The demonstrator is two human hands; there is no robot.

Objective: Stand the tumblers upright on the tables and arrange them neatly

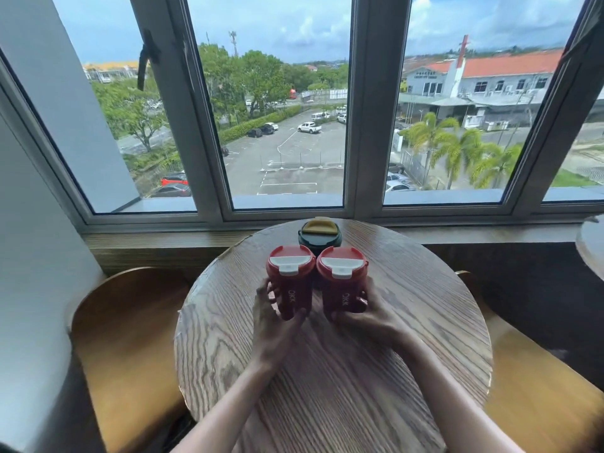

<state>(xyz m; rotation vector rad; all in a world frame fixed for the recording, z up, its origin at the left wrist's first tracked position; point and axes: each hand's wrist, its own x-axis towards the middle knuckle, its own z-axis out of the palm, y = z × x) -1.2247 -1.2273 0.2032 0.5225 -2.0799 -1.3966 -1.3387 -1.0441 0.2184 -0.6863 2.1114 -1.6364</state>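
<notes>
Two red tumblers with white flip lids stand upright side by side on a round wooden table (408, 338). My left hand (274, 325) grips the left red tumbler (290, 279) around its lower body. My right hand (372, 317) grips the right red tumbler (341, 281) the same way. The two red tumblers touch or nearly touch at their lids. Behind them, near the table's far edge, a dark green tumbler (319, 235) with a yellow lid flap stands upright.
A wooden chair (130, 338) stands left of the table and another chair (539, 387) to the right. A window sill (157, 243) and large windows run behind the table. The edge of a second round table (593, 246) shows at far right.
</notes>
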